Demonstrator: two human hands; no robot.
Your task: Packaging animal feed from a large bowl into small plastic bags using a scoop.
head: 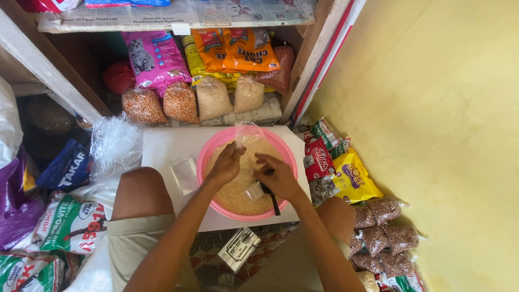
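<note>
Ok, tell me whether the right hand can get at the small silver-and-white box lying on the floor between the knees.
Probably yes: the right hand is over the pink plastic basin, and nothing covers the box below it.

Both arms were bare all the way up, no sleeves, no watch or rings that I could see on the left hand (226, 164) or the right hand (277, 176). The person wore khaki-beige shorts (131, 238) with a stitched hem, ending above the knee. Knees and lower thighs were bare too. Couldn't see any top or footwear.
</note>
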